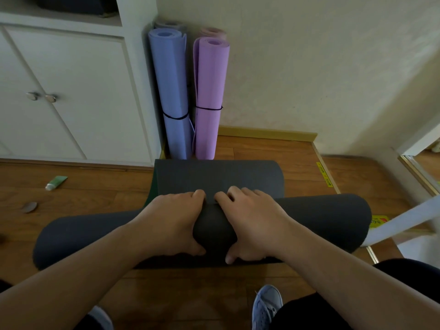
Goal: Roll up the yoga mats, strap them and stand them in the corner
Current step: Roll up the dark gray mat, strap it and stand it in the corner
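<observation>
On the wood floor (pixel 100 279), dark grey mat (pixel 95 234) lies partly rolled, the roll crosswise, its unrolled end (pixel 219 177) stretching toward the corner. Left hand (pixel 173 222) and right hand (pixel 250 222) both grip the roll at its middle, fingers curled over the top, thumbs underneath. Blue mat (pixel 171 91) and purple mat (pixel 209 96) stand upright, strapped, in the corner beside white cabinet (pixel 71 91). Green tube (pixel 56 182) lies left.

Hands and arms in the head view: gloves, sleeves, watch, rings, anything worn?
Nothing worn. The left hand and right hand are bare: no gloves, and no rings on the parts that show. Both forearms are bare to the frame edge, with no sleeves, watch or bands in view. Lower down, dark trousers and a light grey-blue sneaker.
</observation>
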Action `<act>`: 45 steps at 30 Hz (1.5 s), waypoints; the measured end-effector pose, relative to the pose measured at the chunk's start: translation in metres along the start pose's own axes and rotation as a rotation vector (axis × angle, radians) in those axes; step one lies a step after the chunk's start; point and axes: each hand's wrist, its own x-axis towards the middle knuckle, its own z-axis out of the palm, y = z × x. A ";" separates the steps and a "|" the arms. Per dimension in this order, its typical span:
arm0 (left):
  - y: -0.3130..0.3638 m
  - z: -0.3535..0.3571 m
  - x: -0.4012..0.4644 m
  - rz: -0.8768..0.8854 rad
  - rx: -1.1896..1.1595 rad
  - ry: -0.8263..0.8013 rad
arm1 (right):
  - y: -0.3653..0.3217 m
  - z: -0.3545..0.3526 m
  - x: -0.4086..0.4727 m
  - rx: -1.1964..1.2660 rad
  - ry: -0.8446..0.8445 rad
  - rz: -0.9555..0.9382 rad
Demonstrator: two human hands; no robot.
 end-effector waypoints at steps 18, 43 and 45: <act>-0.007 0.002 0.003 -0.021 -0.051 0.029 | -0.001 0.000 0.001 -0.027 0.056 0.006; -0.011 0.006 -0.001 0.044 -0.070 0.030 | 0.000 0.004 0.004 0.075 0.063 -0.034; -0.009 0.010 -0.002 0.059 0.002 0.059 | 0.003 0.000 0.006 0.098 0.016 -0.016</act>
